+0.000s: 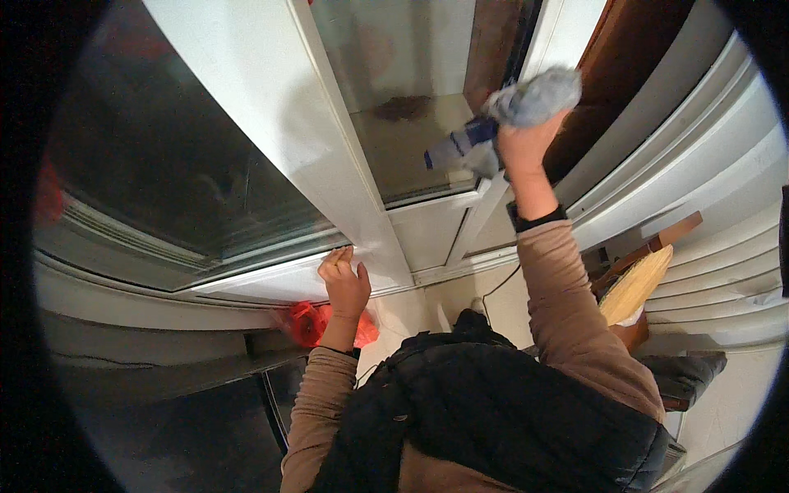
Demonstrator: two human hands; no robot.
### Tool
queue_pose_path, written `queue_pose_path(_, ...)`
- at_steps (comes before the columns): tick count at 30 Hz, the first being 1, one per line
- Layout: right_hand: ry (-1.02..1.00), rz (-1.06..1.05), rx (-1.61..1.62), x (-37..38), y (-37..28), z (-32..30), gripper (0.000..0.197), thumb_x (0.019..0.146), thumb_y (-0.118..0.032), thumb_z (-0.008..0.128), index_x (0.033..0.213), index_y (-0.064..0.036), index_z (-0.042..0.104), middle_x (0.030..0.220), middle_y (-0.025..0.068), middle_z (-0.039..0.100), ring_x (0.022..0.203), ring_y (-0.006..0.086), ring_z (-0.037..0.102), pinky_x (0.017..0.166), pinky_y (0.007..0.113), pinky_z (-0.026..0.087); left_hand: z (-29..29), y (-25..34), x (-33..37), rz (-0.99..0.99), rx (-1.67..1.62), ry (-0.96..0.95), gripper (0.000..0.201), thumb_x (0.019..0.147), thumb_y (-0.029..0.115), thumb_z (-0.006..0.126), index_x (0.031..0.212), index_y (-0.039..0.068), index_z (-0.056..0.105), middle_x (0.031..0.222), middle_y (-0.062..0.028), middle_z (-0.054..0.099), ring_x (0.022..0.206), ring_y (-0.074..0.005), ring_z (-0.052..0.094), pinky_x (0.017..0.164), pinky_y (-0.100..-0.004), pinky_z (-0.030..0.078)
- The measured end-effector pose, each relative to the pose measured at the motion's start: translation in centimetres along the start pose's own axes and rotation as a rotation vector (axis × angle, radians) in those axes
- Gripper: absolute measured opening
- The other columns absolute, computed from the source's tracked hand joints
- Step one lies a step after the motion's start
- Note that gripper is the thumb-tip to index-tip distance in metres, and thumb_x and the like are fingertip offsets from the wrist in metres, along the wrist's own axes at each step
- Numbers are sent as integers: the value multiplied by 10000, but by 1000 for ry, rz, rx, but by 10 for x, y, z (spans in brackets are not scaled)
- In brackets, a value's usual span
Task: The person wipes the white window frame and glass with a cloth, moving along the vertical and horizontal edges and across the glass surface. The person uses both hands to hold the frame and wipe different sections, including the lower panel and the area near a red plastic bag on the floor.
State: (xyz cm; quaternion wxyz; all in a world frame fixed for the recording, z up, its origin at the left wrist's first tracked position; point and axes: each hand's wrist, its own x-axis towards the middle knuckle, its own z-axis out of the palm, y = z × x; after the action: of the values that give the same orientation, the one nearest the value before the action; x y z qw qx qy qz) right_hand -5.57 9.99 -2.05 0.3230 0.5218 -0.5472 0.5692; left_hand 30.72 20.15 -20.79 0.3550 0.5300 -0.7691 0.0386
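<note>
1. The right hand [526, 152], raised and reaching forward, is clamped on a grey cloth [538, 97]; the bunched cloth mostly hides its fingers.
2. The cloth is in front of the white door frame [565, 33], its blue-banded end hanging left before the glass [403, 156]; I cannot tell whether it touches either.
3. The left hand [347, 289] rests at the window frame [283, 277], fingers loosely bent, thumb apart from them.
4. A red bag [306, 323] lies just below the left hand.
</note>
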Motion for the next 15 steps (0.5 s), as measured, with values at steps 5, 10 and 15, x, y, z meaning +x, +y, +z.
queue_pose_path(5, -175, 246, 153, -99, 9, 0, 853, 823, -167, 651, 1505, 20, 173, 1123, 80, 461, 1034, 219, 479, 1034, 332, 342, -7, 6, 2, -6, -15, 11, 441, 753, 24, 682, 1177, -29, 571, 1196, -184, 527, 1174, -372, 455, 1010, -464, 381)
queue_pose_path(10, -195, 798, 703, -155, 7, -10, 625, 1025, -293, 422, 1494, 55, 200, 1068, 84, 514, 968, 211, 505, 959, 340, 411, -16, 11, 7, 13, -84, 26, 441, 729, 9, 686, 1155, -32, 581, 1175, -195, 536, 1154, -382, 467, 1007, -470, 386)
queue_pose_path(15, -97, 108, 24, -100, 7, -5, 655, 903, -226, 570, 1414, 58, 275, 1109, 165, 533, 1029, 321, 524, 973, 395, 416, -21, 12, 8, 36, -91, 10, 499, 705, -13, 693, 1184, -20, 552, 1160, -192, 528, 1153, -382, 473, 997, -473, 384)
